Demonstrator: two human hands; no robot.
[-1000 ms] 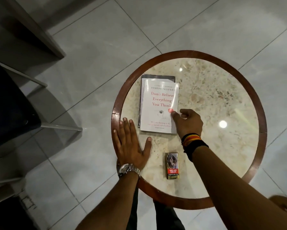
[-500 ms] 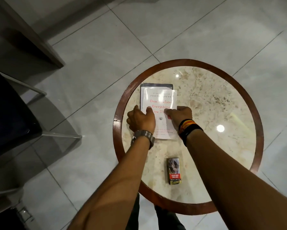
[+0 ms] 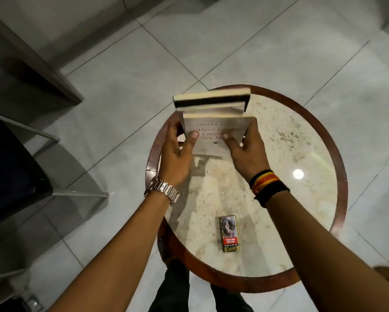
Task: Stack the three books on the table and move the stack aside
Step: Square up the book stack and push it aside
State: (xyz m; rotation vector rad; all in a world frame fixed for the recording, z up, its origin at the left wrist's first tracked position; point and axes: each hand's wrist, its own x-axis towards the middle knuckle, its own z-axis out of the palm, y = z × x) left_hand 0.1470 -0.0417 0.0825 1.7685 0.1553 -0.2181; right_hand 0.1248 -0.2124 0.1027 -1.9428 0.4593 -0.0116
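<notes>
A stack of books [image 3: 211, 104] with a white-covered book on top is lifted off the round marble table [image 3: 279, 136] and tilted, so its page edges face me. My left hand [image 3: 177, 154] grips the stack's left side, thumb on the white cover. My right hand [image 3: 245, 152] grips its right side, thumb also on the cover. The stack hangs above the table's far left part, blurred by motion. How many books it holds is hard to tell.
A small printed packet [image 3: 229, 233] lies on the table near its front edge. The table has a dark wooden rim [image 3: 342, 176]. A dark chair [image 3: 9, 172] stands on the tiled floor at the left. My legs show below the table.
Both hands closed on the sides of the stack and lifted it off the table, tilting it up. The view has shifted downward.
</notes>
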